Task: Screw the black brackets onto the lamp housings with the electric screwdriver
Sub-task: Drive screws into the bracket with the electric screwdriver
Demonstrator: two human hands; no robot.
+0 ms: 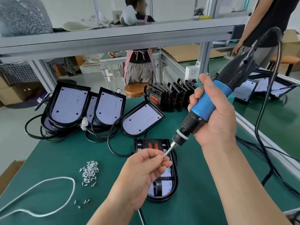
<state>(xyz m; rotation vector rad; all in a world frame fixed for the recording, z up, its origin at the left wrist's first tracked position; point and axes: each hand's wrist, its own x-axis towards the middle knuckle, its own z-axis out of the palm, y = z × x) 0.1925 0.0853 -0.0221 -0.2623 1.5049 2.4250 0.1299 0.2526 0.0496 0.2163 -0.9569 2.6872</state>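
Note:
My right hand (pixel 212 114) grips the blue and black electric screwdriver (pixel 204 104), its bit angled down to the left. My left hand (pixel 146 169) pinches a small screw (pixel 162 156) right at the bit's tip. Both hover over a black lamp housing (pixel 174 179) lying on the green mat, with a black bracket (pixel 142 142) and orange parts at its far end. A heap of loose screws (pixel 89 170) lies to the left of it. A row of black brackets (pixel 168 95) stands upright at the back.
Several lamp housings (pixel 69 104) with white LED boards and black cables lean at the back left, more at the back right (pixel 246 90). A white cord (pixel 48 197) loops at the front left. The screwdriver's cable (pixel 263 111) hangs on the right. Two people stand beyond the bench.

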